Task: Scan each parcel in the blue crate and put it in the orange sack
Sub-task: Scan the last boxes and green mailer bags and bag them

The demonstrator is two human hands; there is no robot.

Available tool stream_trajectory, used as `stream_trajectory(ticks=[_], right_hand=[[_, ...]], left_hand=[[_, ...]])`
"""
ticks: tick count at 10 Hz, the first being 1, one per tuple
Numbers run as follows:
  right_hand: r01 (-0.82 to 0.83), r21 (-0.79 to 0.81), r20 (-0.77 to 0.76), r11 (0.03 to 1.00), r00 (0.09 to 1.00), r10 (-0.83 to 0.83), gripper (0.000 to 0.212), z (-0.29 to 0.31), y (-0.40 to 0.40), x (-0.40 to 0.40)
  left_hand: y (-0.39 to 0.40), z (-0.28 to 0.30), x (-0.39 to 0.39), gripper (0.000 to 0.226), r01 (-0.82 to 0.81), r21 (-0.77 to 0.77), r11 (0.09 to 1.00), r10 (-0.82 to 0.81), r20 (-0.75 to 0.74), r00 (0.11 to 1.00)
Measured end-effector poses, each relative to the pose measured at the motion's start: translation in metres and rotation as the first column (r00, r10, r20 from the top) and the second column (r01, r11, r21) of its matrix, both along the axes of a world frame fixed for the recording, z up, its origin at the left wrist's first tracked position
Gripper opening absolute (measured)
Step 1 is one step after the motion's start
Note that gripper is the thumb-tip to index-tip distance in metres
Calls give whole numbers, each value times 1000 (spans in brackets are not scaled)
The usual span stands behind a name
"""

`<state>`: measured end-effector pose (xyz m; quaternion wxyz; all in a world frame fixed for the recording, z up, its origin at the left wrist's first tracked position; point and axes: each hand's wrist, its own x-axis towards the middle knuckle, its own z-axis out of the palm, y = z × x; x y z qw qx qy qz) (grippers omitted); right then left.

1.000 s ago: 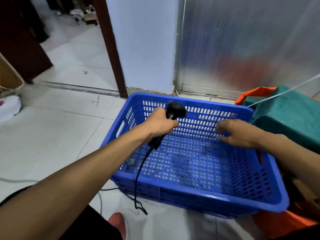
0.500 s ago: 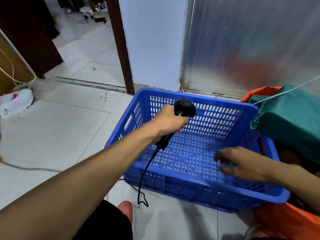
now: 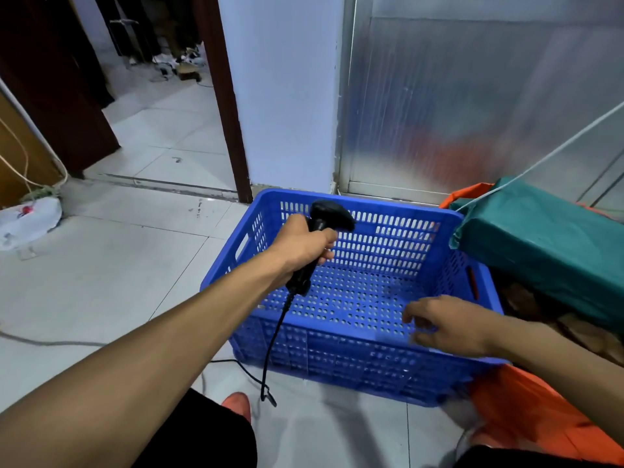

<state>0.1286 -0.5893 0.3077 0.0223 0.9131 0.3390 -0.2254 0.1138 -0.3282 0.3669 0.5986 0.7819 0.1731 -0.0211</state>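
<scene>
Right hand [image 3: 449, 327] drawn back to blue crate [image 3: 354, 332] near rim, fingers loosely spread, left hand [image 3: 302, 248] gripping upright scanner [image 3: 324, 231]

No readable writing anywhere in view.
The white plastic bag [image 3: 28, 221] on the floor at far left carries a red and blue printed mark, too small and crumpled to make out. The blue crate [image 3: 354, 352], the black scanner [image 3: 324, 228], the green wrapped parcel [image 3: 547, 251] and the orange sack [image 3: 540, 420] at right show no legible label, brand or number.
</scene>
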Motion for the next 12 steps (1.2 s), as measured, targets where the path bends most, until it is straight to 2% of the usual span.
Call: stream_trajectory(ticks=[2,3,4,5,6,8,10,12], right_hand=[[68,16,7,998,998,-68,35,15,-5,3],[61,-35,-6,998,998,-61,34,17,-10,-3],[84,-53,-39,995,995,-86,36,14,-19,-6],[62,-73,-24,995,998,-64,36,13,-21,-6],[56,-76,-32,996,998,-58,35,13,-16,-5],[33,16,-30,999,999,-32,30,11,0,3],[0,133,-16,991,1000,2,28,6,13,9],[20,185,-10,983,1000,-18,24,-1,19,17]], left_hand=[[29,-18,-2,16,-153,37,988,150,65,987],[45,-41,-6,17,-318,33,948,316,44,948],[71,-55,-7,15,-520,-61,852,521,5,853],[120,-64,-5,25,-598,-225,769,598,-80,798],[170,-86,-16,22,-596,-292,748,589,-121,799],[230,-127,-65,26,-694,-174,699,653,-239,718],[240,-190,-91,36,-697,-110,709,592,-446,672],[235,-256,-111,37,-742,-157,652,557,-564,609]])
